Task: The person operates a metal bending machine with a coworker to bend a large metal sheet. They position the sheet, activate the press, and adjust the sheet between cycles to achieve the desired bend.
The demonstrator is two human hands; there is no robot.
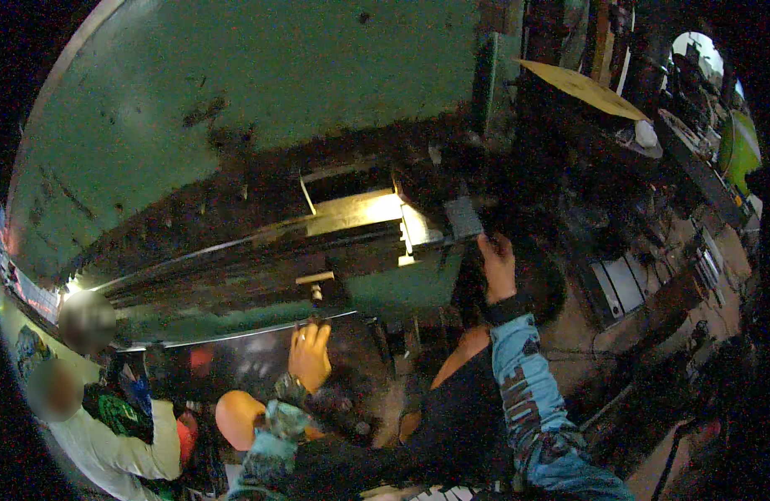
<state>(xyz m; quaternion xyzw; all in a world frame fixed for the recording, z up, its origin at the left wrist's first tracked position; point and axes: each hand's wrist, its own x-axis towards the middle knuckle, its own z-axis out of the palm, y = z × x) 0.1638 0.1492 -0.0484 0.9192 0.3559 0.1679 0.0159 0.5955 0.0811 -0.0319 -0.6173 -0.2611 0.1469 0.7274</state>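
My right hand (498, 267) reaches to the right end of a long dark machine bed, its fingers closed at the lower corner of a small flat grey plate (463, 218). Beside that plate, on its left, lies a brightly lit metal block with a bracket (360, 213). My left hand (309, 357), wearing a ring, lies at the bed's near edge with fingers stretched forward and nothing visible in them. Just beyond it stands a small T-shaped metal piece (316, 280). Shadow hides much of the bed.
A large worn green machine panel (335, 75) rises in front. At the lower left is another person in a light long sleeve (134, 442). A yellowish sheet (579, 88) juts out at the upper right. White panels (619, 285) and cables lie on the right.
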